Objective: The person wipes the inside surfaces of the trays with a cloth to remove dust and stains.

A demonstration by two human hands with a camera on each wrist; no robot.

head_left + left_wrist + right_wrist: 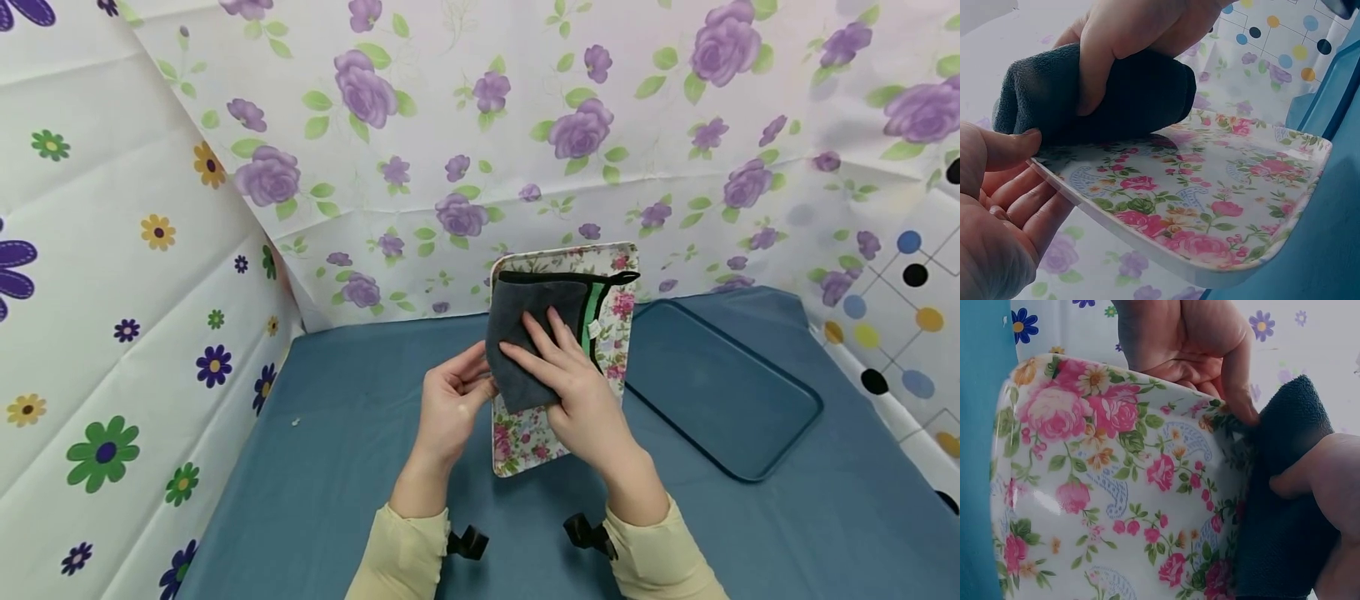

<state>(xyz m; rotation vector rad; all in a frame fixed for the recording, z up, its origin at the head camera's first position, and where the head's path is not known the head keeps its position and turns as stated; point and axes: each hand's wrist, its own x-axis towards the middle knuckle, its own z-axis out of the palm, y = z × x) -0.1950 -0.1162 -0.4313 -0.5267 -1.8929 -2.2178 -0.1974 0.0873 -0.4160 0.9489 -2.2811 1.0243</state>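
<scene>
I'm watching the left hand (452,402) pinching the floral tray (525,437) by its left edge; a folded grey cloth (517,385) is lying against it, the right hand (579,387) is pressing that cloth, fingers spread, and a blue tray (723,392) is resting farther right.

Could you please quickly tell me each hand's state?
Left hand: pinching the floral tray by its edge.
Right hand: open, pressing the dark gray cloth.

The left hand (453,400) holds a white, pink-floral rectangular tray (528,442) at its left edge. The right hand (573,379), fingers spread, rests on a folded dark-grey fabric cloth (525,302) over it. A flat blue rectangular tray (723,392) lies rightward on blue table fabric (352,433).
</scene>
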